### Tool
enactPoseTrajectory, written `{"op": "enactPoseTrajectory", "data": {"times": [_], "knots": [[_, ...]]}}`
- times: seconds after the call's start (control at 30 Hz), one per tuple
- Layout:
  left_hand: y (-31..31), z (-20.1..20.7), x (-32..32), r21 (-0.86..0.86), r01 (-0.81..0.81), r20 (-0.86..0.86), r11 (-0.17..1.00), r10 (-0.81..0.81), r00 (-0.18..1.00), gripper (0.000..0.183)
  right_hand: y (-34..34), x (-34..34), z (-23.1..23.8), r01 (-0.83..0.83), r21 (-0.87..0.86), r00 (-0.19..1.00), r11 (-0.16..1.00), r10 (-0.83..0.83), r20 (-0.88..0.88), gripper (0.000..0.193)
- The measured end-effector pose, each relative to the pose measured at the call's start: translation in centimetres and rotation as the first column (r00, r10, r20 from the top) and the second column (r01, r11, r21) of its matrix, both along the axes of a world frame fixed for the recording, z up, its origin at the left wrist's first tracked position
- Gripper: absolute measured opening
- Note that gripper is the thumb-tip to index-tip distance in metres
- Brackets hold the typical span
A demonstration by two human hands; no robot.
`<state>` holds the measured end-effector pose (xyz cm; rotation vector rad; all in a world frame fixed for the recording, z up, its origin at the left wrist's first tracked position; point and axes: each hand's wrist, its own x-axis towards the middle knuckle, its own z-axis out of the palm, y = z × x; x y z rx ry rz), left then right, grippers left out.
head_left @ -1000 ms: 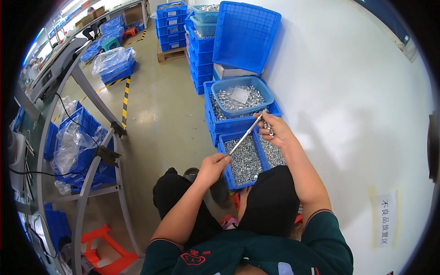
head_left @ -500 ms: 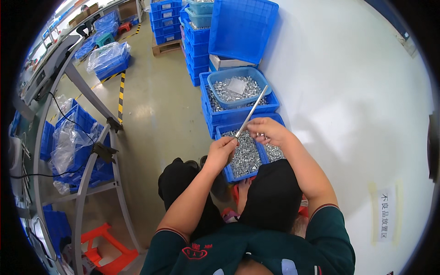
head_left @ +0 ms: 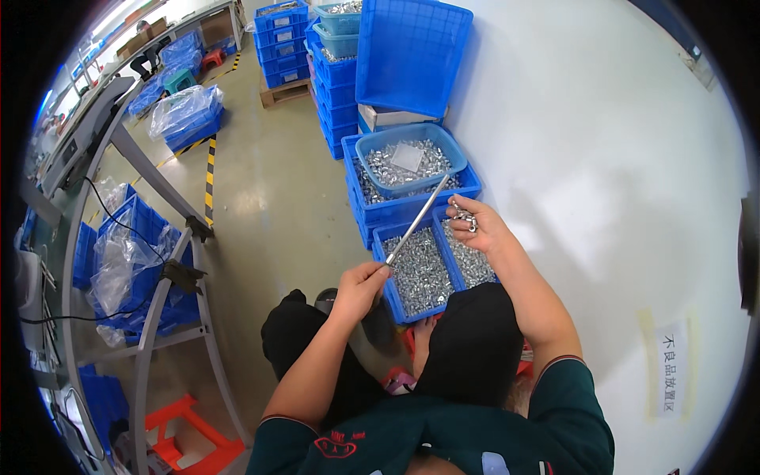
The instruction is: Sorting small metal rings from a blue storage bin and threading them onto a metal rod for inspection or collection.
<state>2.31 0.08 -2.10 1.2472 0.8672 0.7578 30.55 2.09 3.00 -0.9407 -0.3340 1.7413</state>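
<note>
My left hand (head_left: 362,286) is closed round the lower end of a thin, straight silver rod (head_left: 417,222), which slants up and to the right. In my right hand (head_left: 480,224), palm up with curled fingers, lie several small shiny metal parts (head_left: 464,217), too small to name exactly. Below both hands stands a blue bin (head_left: 385,294) full of similar small metal parts (head_left: 421,273), with a second filled compartment or bin (head_left: 473,263) to its right. The rod's far tip reaches in front of a light-blue basket (head_left: 372,184) holding more of these parts.
The basket sits in a larger blue crate (head_left: 396,209). Behind it leans an upright blue crate (head_left: 412,55), beside stacked blue crates (head_left: 336,96). A white wall (head_left: 602,158) bounds the right. At the left are a grey metal frame (head_left: 150,309) and an orange stool (head_left: 194,435).
My hands have moved apart: the left went down and left with the rod, the right moved slightly right and turned up, showing the metal parts in it.
</note>
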Motion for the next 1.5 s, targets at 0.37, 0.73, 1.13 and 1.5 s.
{"op": "enactPoseTrajectory", "data": {"times": [0.37,0.73,1.13,1.5], "knots": [[-0.7,0.1,-2.1,-0.003,0.059,-0.118,0.998,-0.059,0.991,0.021,0.5,0.2,0.4,0.118,0.051,0.99,0.992,-0.113,-0.087,0.019],[-0.8,0.1,-2.4,0.012,0.065,-0.136,0.998,-0.063,0.989,0.022,0.8,-0.5,0.5,0.15,0.025,0.982,0.988,-0.146,-0.118,0.015],[-1.0,0.5,-2.3,-0.03,0.078,-0.162,0.997,-0.082,0.983,0.023,1.0,-0.7,0.3,0.194,-0.013,0.98,0.981,-0.195,-0.051,0.023],[-0.8,0.3,-2.2,0.027,0.084,-0.217,0.996,-0.077,0.973,0.024,1.1,-0.2,-0.3,0.202,-0.042,0.979,0.978,-0.202,0.017,0.023]]}}
